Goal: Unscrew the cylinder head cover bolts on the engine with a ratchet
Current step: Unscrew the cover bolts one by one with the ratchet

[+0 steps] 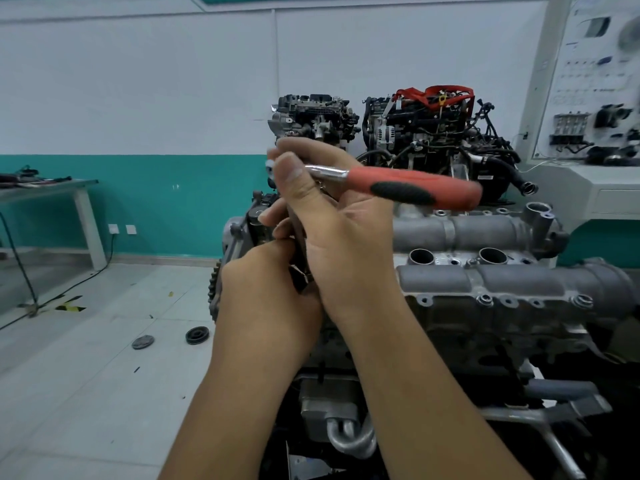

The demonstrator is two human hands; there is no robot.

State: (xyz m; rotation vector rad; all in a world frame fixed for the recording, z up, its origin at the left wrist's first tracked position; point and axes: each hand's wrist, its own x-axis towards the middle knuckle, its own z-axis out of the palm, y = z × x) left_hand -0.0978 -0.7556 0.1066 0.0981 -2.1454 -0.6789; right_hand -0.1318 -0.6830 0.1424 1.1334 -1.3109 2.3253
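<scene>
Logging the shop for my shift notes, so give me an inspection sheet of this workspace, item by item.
Surface: grey tiled floor, small debris specks.
Job's things: ratchet, red and black handle, raised above the cylinder head cover; cover bolts along its near edge.
Clutter: two round parts on the floor.
Hands: right hand holds the ratchet near its head; left hand below it, fingers at something hidden.
Cables: black cable across the floor.
Surroundings: two engines behind, side table, display board.
</scene>
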